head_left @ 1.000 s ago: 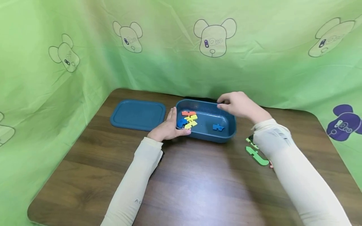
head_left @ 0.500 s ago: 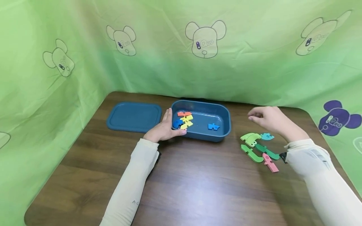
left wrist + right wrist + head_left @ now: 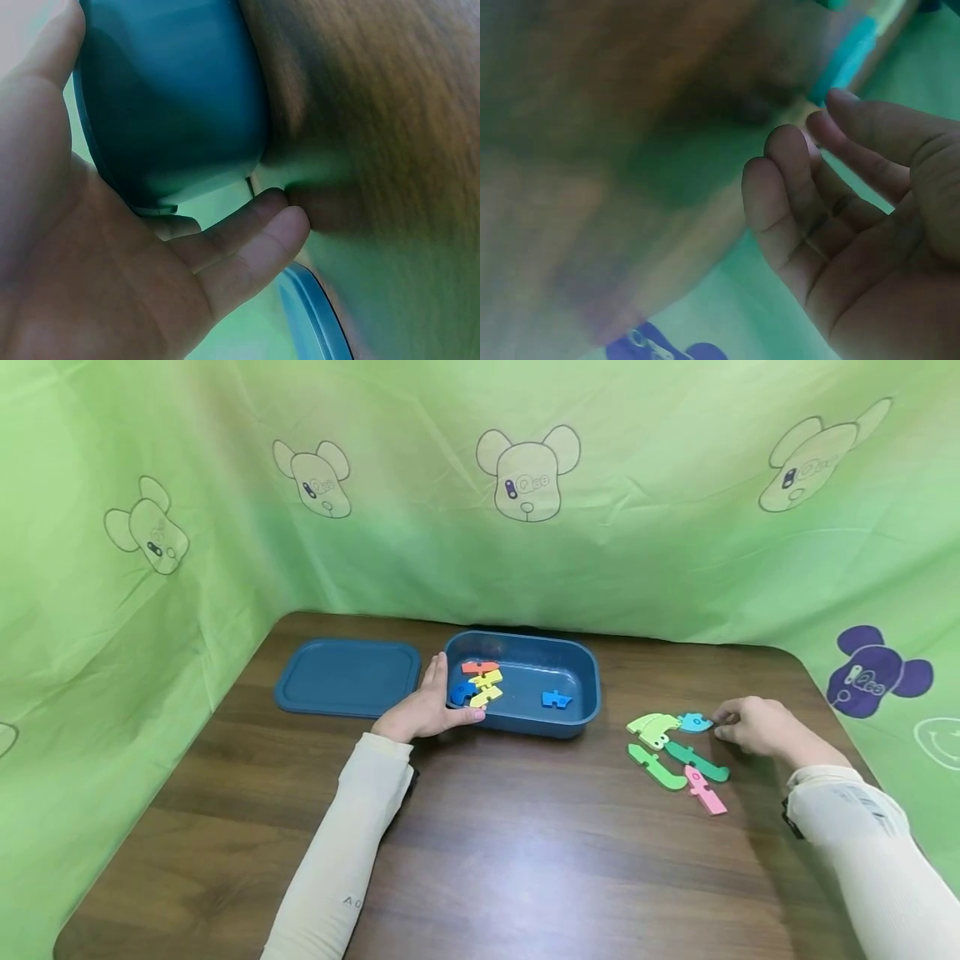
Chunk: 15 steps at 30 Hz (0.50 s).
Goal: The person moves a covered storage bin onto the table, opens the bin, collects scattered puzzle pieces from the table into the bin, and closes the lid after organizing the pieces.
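The left hand (image 3: 427,706) lies at the left end of the blue box (image 3: 525,726), fingers extended toward the far side and thumb stretched right along the near rim, so it braces the box with an open palm rather than gripping it; its forearm slants in from the near edge; the right forearm reaches in from the near right, wrist bent over the table (image 3: 465,868), and the right hand (image 3: 756,724) has its fingers curved and its thumb and forefinger at the right tip of the light blue piece (image 3: 695,722) (whether they pinch it, I cannot tell); that piece lies on the table, right of the box, beside the lime-green piece with eyes (image 3: 655,729); nearer lie a dark green piece (image 3: 697,762), a bright green piece (image 3: 657,768) and a pink piece (image 3: 705,792); the blue lid (image 3: 348,677) lies left of the box.
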### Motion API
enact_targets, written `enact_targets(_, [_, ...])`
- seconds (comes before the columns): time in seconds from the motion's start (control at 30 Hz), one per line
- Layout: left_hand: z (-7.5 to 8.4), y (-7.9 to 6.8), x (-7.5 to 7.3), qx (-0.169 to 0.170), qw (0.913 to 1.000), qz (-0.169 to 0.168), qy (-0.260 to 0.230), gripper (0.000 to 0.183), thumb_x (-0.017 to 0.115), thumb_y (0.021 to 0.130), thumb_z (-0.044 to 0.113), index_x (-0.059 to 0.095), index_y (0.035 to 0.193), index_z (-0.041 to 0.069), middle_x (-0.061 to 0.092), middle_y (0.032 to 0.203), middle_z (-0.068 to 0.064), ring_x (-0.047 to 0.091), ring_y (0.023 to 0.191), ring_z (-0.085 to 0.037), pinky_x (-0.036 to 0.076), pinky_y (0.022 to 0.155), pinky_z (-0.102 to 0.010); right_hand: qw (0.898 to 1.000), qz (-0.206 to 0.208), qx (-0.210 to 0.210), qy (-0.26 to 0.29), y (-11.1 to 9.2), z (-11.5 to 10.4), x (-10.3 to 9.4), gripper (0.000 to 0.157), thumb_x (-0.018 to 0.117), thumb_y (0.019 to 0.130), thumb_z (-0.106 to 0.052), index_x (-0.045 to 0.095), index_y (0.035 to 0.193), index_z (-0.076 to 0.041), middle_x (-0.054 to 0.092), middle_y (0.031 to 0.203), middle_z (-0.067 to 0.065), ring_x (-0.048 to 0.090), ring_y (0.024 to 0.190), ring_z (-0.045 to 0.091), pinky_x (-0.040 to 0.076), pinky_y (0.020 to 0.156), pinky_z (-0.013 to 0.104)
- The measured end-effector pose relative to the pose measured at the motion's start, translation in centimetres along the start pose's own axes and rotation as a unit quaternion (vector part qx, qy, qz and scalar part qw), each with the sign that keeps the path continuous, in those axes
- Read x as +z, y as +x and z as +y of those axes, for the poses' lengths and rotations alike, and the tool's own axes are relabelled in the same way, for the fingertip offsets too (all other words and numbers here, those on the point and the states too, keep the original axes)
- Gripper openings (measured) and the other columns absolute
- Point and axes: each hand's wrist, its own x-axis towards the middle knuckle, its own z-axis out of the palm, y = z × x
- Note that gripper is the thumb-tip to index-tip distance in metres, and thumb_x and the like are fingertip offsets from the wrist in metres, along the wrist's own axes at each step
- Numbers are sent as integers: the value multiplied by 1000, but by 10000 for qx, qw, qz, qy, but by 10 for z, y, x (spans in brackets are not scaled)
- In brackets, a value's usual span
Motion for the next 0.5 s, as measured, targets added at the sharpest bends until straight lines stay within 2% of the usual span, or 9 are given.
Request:
enact_targets(0.13, [-1, -1, 0, 4, 10000, 50, -38, 127, 70, 85, 65, -19, 159, 14, -14, 168, -9, 10, 152, -32, 31, 114, -49, 9999, 138, -47, 29, 1, 5, 7, 18, 69, 92, -9, 69, 103, 4, 70, 87, 13, 65, 73, 26, 51, 66, 47])
enact_targets(0.27, [-1, 0, -1, -2, 10000, 32, -39, 127, 70, 85, 66, -20, 159, 14, -14, 168, -9, 11, 152, -33, 31, 113, -49, 9991, 351, -127, -175, 1, 6, 10, 19, 71, 92, -12, 69, 105, 1, 69, 88, 11, 64, 87, 37, 47, 75, 58])
enact_targets(0.5, [-1, 0, 1, 8, 10000, 17, -2, 127, 69, 85, 66, -19, 159, 14, -15, 168, -9, 8, 152, -31, 31, 114, -48, 9975, 538, -340, -320, -4, 6, 15, 14, 72, 91, -12, 70, 99, -1, 69, 85, 9, 64, 83, 35, 48, 76, 57])
